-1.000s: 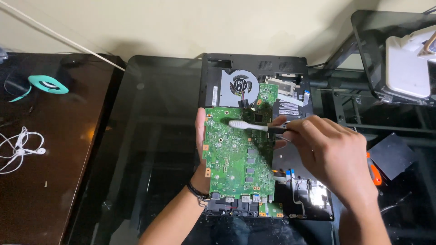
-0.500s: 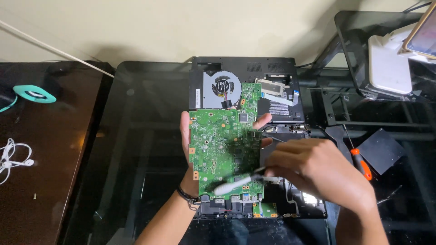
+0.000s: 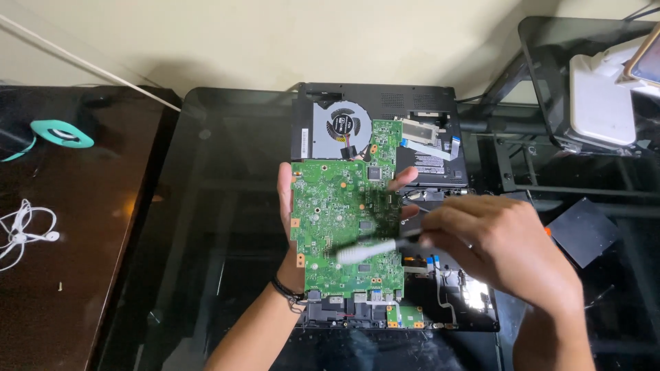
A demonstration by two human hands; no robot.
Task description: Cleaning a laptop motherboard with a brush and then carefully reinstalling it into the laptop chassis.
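Over the dark glass worktop [image 3: 206, 206], seen from the head camera, the left hand [image 3: 292, 206] is closed around the edge of a green circuit board [image 3: 340, 220], fingers wrapped behind it, holding it tilted above the opened laptop base [image 3: 426, 154] with its round fan [image 3: 344, 124]. The right hand [image 3: 498, 247] is curled tight on a small white-handled brush [image 3: 371, 251], blurred, whose tip lies across the board's lower half. Brushing goes best, I judge, with light strokes off the edge and the board gripped only by its rim.
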